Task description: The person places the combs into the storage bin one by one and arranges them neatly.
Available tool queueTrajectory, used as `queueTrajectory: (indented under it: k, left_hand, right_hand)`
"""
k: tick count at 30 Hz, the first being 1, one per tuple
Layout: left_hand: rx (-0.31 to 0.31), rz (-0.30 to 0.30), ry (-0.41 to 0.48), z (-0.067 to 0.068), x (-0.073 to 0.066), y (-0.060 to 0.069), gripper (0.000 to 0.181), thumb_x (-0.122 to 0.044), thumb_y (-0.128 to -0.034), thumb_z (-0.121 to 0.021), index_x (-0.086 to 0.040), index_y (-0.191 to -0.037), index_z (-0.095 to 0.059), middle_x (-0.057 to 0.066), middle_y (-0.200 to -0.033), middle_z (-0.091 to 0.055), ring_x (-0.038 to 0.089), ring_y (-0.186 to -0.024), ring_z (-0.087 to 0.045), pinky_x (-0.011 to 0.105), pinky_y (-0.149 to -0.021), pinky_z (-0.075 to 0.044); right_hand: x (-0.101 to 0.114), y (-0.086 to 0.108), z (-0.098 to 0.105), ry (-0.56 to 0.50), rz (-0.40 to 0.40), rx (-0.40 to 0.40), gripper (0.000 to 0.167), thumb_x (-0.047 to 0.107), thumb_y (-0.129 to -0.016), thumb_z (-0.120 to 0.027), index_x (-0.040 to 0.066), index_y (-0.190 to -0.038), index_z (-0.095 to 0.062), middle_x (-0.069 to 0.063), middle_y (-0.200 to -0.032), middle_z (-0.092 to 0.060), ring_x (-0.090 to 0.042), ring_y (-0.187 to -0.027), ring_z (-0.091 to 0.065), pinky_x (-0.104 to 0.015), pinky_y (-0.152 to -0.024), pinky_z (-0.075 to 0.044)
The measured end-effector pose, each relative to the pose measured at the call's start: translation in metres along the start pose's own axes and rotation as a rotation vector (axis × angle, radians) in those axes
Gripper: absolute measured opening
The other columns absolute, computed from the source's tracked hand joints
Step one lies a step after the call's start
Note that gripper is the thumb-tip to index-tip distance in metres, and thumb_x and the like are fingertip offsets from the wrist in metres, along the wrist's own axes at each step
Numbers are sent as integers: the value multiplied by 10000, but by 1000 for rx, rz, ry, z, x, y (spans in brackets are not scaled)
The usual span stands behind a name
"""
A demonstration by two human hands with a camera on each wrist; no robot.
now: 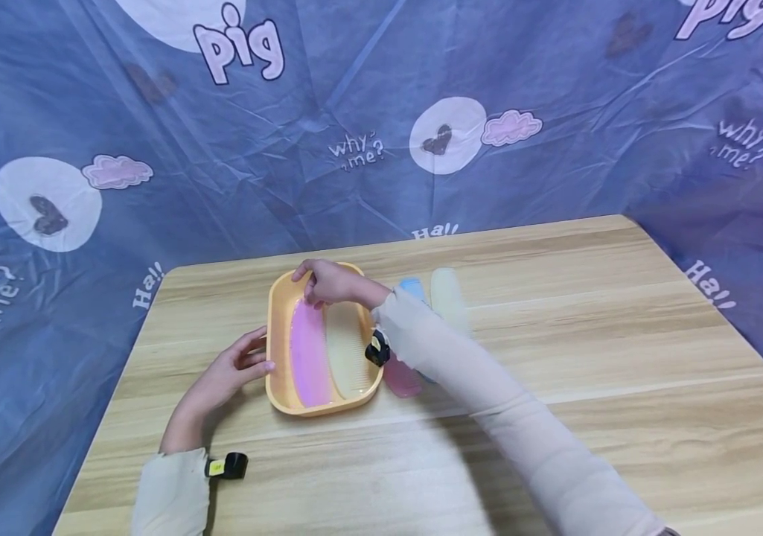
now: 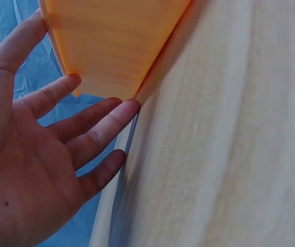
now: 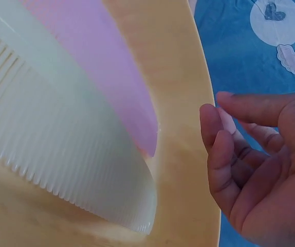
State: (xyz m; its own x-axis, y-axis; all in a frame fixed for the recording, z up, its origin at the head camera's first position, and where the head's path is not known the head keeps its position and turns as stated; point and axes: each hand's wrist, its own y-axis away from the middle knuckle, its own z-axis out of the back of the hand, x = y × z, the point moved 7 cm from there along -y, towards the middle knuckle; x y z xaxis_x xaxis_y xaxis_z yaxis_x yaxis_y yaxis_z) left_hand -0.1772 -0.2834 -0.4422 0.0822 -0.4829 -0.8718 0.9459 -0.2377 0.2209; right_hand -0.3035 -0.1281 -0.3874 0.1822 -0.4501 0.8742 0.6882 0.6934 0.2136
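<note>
An orange plastic basin (image 1: 317, 410) stands on the table, with a purple-pink comb (image 1: 310, 353) and a pale cream comb (image 1: 346, 353) lying side by side inside. My left hand (image 1: 228, 374) is at the basin's left wall; in the left wrist view its fingers (image 2: 98, 134) are spread and fairly straight, the tips against or very near the wall. Over the far part of the basin hangs my right hand (image 1: 333, 283), just past the upper end of the purple-pink comb. In the right wrist view its fingers (image 3: 222, 164) are loosely bent, with nothing seen between them and the thumb.
Right of the basin, partly behind the right sleeve (image 1: 448, 350), lie a blue comb (image 1: 412, 285), a pale comb (image 1: 448, 294) and a pink piece (image 1: 401, 380), likely another comb. A blue printed curtain (image 1: 327, 201) hangs behind the wooden table (image 1: 622, 313).
</note>
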Motion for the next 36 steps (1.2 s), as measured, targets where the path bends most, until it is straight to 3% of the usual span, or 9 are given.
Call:
queueTrajectory:
  k: [4, 7, 15, 18, 23, 26, 31, 36]
  left_hand:
    - [0, 3, -5, 1, 0, 0, 741, -252, -944, -624, -96, -1541, -212, 254, -1511, -337, 421, -1328, -441, 374, -1028, -455]
    - [3, 4, -4, 1, 1, -1, 741, -254, -945, -623, -98, -1541, -211, 254, -1512, -334, 423, -1328, -440, 434, -1043, -439]
    - [-1, -6, 24, 2, 3, -3, 726, -213, -945, -623, -62, -1531, -223, 270, -1501, -343, 442, -1321, -435, 110, -896, -430]
    - [0, -10, 27, 2, 3, -4, 723, -208, -944, -624, -61, -1529, -227, 270, -1496, -350, 445, -1321, -434, 95, -886, -425]
    - [4, -29, 18, 3, 0, -5, 718, -206, -948, -618, -48, -1527, -224, 279, -1487, -357, 449, -1316, -437, 136, -914, -447]
    - [3, -37, 13, 4, -2, -6, 716, -205, -949, -616, -39, -1525, -224, 281, -1482, -361, 448, -1312, -439, 153, -924, -454]
    - [3, -34, 13, 5, -2, -6, 719, -209, -947, -621, -37, -1524, -227, 281, -1474, -372, 445, -1310, -442, 143, -912, -448]
    - [8, -31, 14, 5, -1, -7, 721, -204, -945, -623, -38, -1524, -227, 282, -1476, -370, 447, -1311, -441, 141, -908, -446]
  right_hand:
    - [-1, 0, 1, -16, -5, 7, 435, -55, -881, -584, 17, -1300, -494, -82, -872, -606, -140, -678, -608, -435, -797, -558]
    - [-1, 1, 1, -50, -9, 17, 448, -38, -883, -597, 16, -1314, -487, -76, -883, -613, -140, -695, -611, -452, -814, -548]
    - [2, 6, -2, -72, 12, 97, 501, -27, -863, -602, -4, -1343, -460, -31, -837, -637, -115, -721, -588, -293, -638, -463]
    - [2, 8, -4, -39, 16, 141, 526, -10, -850, -641, 0, -1346, -465, -54, -910, -642, -98, -745, -573, -254, -623, -440]
    - [0, 9, -7, -6, 28, 194, 552, -13, -825, -685, -16, -1339, -481, -199, -1139, -631, -100, -780, -558, -201, -613, -422]
    - [-1, 10, -10, 1, 51, 232, 543, -30, -824, -676, -38, -1330, -479, -266, -1224, -584, -159, -896, -582, -174, -676, -460]
    - [-1, 12, -16, 46, 116, 289, 531, -58, -810, -678, -71, -1306, -485, -258, -1265, -561, -311, -1178, -553, -190, -861, -511]
    - [-3, 13, -19, 90, 138, 303, 523, -29, -802, -710, -58, -1286, -513, -209, -1266, -569, -328, -1212, -541, -208, -924, -488]
